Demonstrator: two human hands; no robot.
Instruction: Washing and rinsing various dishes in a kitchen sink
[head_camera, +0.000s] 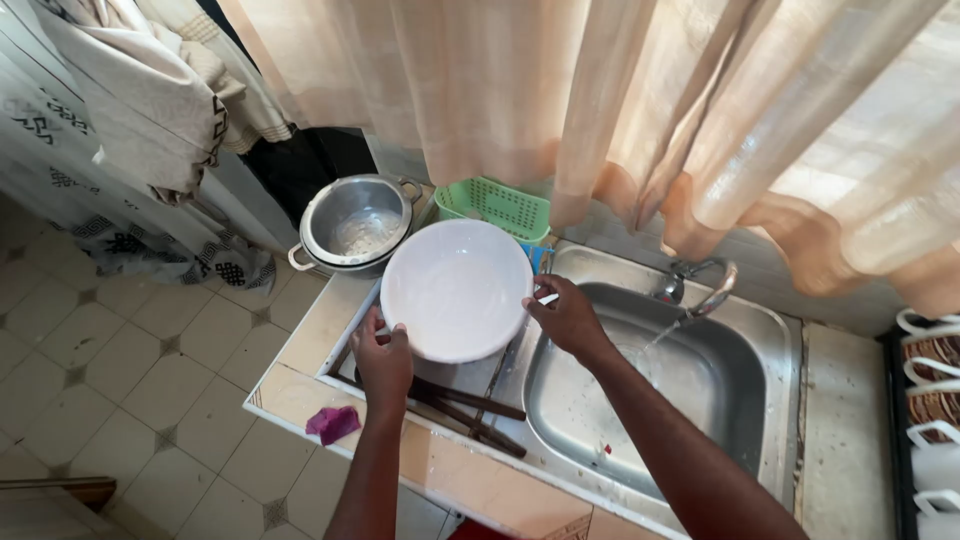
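Both hands on the white bowl (456, 290), tilted up over the drainboard just left of the steel sink (765, 420): left hand (383, 360) clamped on its lower-left rim, right hand (566, 315) gripping the right rim. Tap (700, 285) at the sink's back edge is running. Steel pot (355, 222) and green basket (495, 205) sit behind the bowl; dark utensils (470, 410) lie under it, pink cloth (333, 423) on the counter edge left of the sink.

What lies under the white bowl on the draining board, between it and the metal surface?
Dark wooden utensils lie on the draining board beneath the white bowl, which the left hand and right hand hold.
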